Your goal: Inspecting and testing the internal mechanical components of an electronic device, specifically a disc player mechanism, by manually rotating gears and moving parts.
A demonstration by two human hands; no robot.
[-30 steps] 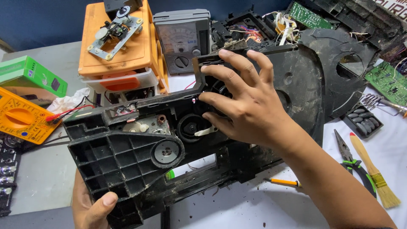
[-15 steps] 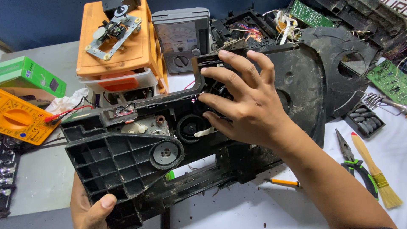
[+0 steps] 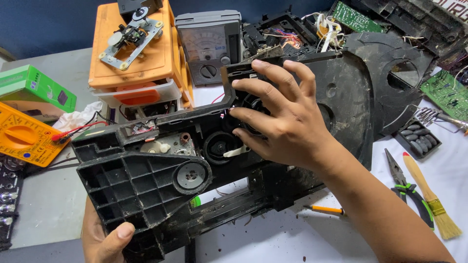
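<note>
A large black plastic chassis (image 3: 146, 190) with ribs, gears and a round dusty disc tray lies tilted across the table. My left hand (image 3: 105, 238) grips its lower left corner from underneath, thumb on the front edge. My right hand (image 3: 282, 122) is spread over the middle of the chassis, fingertips pressing on a black part beside a round black gear (image 3: 220, 146). A grey pulley wheel (image 3: 191, 175) sits in the ribbed section. A small metal motor plate (image 3: 165, 143) shows near the top left.
An orange case (image 3: 141, 53) carrying a metal mechanism stands behind, next to a grey analog meter (image 3: 207, 46). An orange multimeter (image 3: 24, 136) and a green box (image 3: 34, 87) lie left. Pliers (image 3: 407, 187), a brush (image 3: 431, 199), a small screwdriver (image 3: 324, 209) and circuit boards lie right.
My right hand's fingers have shifted slightly on the black part. The chassis and my left hand have stayed almost still.
</note>
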